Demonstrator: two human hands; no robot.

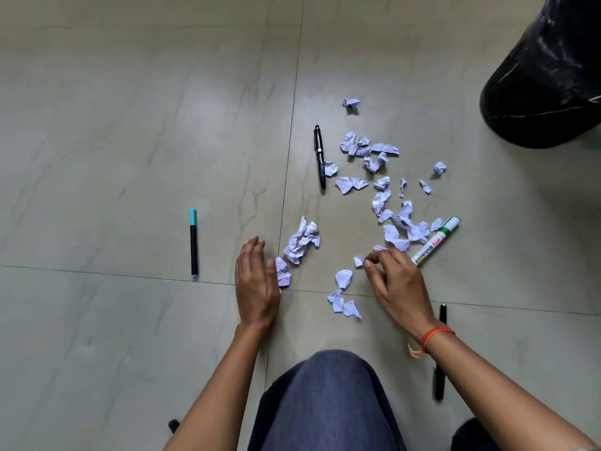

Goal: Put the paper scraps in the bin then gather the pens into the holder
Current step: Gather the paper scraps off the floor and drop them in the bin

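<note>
Several crumpled white paper scraps (383,190) lie scattered on the tiled floor. My left hand (257,284) rests edge-on against one scrap (283,271), fingers apart, beside a bigger crumpled wad (300,244). My right hand (396,281) pinches a small scrap (358,261) between its fingertips. A black bin bag (546,79) stands at the top right. Pens on the floor: a black fountain pen (319,156), a blue-capped black marker (193,242), a green-and-white whiteboard marker (435,240), and a black pen (439,353) partly behind my right wrist. No holder is in view.
My knee in blue trousers (328,402) fills the bottom centre. A small dark object (174,425) sits at the bottom left. Bare floor tiles (113,125) stretch to the left and the far side.
</note>
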